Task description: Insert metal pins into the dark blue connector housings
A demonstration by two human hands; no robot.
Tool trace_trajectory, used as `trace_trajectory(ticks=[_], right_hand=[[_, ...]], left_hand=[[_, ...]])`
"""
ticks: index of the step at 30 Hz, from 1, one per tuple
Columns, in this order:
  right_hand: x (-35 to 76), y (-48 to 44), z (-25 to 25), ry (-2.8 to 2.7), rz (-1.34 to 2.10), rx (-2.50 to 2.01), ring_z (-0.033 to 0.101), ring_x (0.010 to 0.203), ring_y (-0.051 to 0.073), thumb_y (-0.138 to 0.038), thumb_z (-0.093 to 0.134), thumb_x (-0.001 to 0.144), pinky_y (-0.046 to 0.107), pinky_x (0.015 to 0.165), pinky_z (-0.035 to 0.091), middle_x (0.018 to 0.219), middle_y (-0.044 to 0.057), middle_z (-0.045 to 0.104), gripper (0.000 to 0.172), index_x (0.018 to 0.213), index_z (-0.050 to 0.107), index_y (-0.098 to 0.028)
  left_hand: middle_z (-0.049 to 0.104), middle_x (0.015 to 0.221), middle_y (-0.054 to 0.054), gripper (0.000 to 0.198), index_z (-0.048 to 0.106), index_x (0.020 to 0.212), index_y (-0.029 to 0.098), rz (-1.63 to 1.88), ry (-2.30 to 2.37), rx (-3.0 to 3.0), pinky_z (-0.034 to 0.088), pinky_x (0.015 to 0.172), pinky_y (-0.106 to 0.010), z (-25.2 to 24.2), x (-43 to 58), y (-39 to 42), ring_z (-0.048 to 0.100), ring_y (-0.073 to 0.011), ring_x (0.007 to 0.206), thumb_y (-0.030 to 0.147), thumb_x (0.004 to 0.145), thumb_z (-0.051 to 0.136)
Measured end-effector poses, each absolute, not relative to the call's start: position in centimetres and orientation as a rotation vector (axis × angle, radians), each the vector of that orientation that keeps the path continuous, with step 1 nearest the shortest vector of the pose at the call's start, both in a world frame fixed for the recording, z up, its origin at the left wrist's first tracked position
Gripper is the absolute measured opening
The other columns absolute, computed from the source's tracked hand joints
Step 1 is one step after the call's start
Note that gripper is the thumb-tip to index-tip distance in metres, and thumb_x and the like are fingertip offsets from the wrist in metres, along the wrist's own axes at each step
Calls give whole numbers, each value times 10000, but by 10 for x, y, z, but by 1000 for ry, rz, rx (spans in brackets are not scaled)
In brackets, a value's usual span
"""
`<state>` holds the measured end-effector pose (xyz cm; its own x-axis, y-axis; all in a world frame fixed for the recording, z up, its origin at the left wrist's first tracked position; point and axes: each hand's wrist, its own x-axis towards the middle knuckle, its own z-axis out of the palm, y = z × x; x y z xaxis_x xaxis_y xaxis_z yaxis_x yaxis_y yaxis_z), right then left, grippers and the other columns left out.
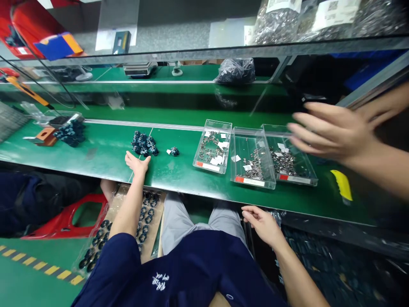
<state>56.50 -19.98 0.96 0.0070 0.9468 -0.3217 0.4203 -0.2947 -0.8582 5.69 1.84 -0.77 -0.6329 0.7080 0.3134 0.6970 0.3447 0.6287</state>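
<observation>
My left hand (pixel 137 165) is at the front of the green bench, thumb and fingers spread around the near side of a pile of small dark blue parts (pixel 142 143). It looks to be touching the pile's edge, with nothing gripped. A single dark blue part (pixel 174 151) lies to the right beside a scrap of white paper. My right hand (pixel 262 224) hangs below the bench's front edge, fingers loosely bent and nothing visible in them. Nearest to it on the bench is a clear tray (pixel 252 182) of small metal pieces.
Two more clear trays (pixel 211 167) (pixel 298 181) hold metal pieces and paper scraps. Another person's blurred hand (pixel 335 132) reaches in from the right, above a yellow cutter (pixel 341 184). More blue parts (pixel 70 133) lie left. A box of black rings (pixel 148 217) sits below the bench.
</observation>
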Motion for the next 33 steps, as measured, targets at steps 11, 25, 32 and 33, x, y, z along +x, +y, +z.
trace_trajectory(ticks=[11, 25, 32, 33], right_hand=[[560, -192, 10, -1391, 1317, -1713, 686, 713, 222, -567, 647, 762, 303, 589, 526, 778, 97, 726, 483, 990, 709, -147], [551, -189, 23, -1276, 1378, -1827, 681, 673, 215, -588, 706, 654, 284, 573, 547, 763, 95, 728, 513, 944, 736, -166], [565, -205, 13, -1081, 1280, -1990, 665, 601, 222, -588, 736, 559, 291, 511, 531, 700, 97, 721, 524, 881, 753, -175], [574, -210, 7, -1060, 1241, -2008, 659, 585, 221, -594, 731, 560, 295, 503, 525, 695, 101, 720, 534, 887, 750, -171]], left_hand=[[658, 1241, -155, 516, 591, 1290, 153, 823, 2079, 1859, 491, 960, -346, 14, 177, 50, 625, -273, 1146, 341, 820, 693], [721, 1032, -102, 501, 647, 1200, 127, 1159, 2605, 1160, 483, 971, -367, 23, -47, 22, 665, -229, 943, 353, 757, 704], [691, 1189, -124, 635, 573, 1332, 136, 1117, 2360, 1236, 535, 903, -330, -9, -66, 61, 690, -193, 889, 237, 722, 717], [687, 1197, -123, 671, 547, 1362, 137, 1115, 2330, 1238, 547, 876, -321, -11, -65, 63, 694, -184, 865, 204, 714, 707]])
